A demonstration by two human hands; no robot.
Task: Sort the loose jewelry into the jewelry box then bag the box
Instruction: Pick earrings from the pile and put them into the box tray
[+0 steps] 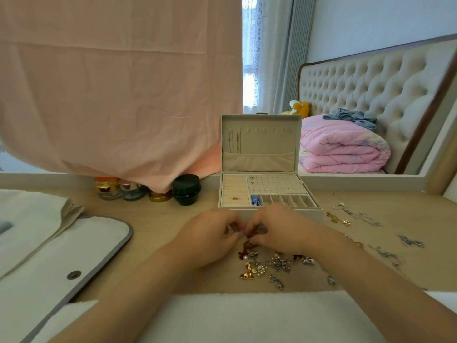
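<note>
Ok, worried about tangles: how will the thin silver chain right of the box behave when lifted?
The thin silver chain lies in loose curves, so probably floppy and dangling. It looks fine, likely light, and may snag the gold charms beside it.

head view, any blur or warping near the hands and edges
Head view: wide-angle bend curves the tufted beige headboard; soft daylight, faint shadows; left hand and right hand look slightly soft, blurring the small dark red piece they pinch.

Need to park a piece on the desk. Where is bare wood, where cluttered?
Bare wood lies between the white bag, the jars and the left hand. Crowded: the earring pile below the right hand, and chains right of the jewelry box. Both hands pinch a red earring.
</note>
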